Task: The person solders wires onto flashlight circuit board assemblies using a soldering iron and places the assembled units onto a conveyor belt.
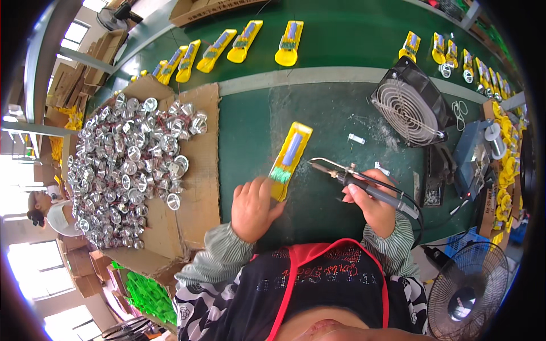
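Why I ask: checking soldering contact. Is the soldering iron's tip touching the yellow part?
Apart. The head view shows bare green table between the soldering iron tip and the yellow part.

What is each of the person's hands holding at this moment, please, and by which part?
The right hand grips a soldering iron by its dark handle. The left hand holds the near end of a yellow casing on the green bench.

A green bench (250, 136) carries everything. On it lie a flattened cardboard sheet (199, 170) heaped with silver reflector cups (128, 165), one yellow casing (290, 159) near the middle, a black fan (409, 105) at the right, and rows of yellow casings (239, 42) along the far strip.
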